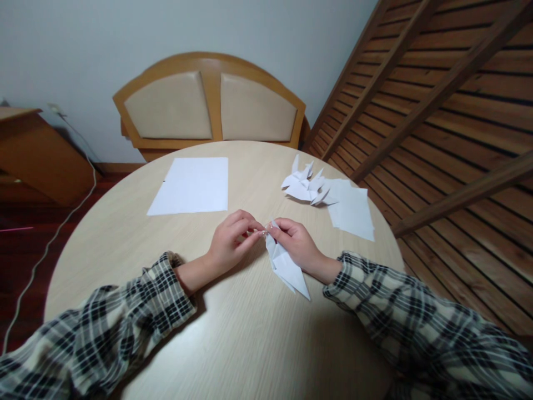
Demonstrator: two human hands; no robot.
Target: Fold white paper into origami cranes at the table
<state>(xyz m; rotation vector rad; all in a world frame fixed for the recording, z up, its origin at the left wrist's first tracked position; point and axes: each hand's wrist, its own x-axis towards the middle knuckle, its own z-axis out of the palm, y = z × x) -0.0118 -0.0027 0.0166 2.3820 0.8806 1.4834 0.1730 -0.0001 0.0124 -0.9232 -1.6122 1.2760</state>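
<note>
A white folded paper piece (287,266), long and pointed, lies on the round light-wood table (233,339) between my hands. My right hand (297,241) grips its upper end with fingers curled. My left hand (231,241) pinches the same tip from the left, thumb and fingers pressed together. Both forearms rest on the table in plaid sleeves.
A stack of white sheets (191,186) lies at the far left of the table. Several finished folded paper figures (306,183) sit at the far right beside smaller white squares (353,208). A padded wooden chair (212,105) stands behind the table; slatted wood panelling (449,111) rises at right.
</note>
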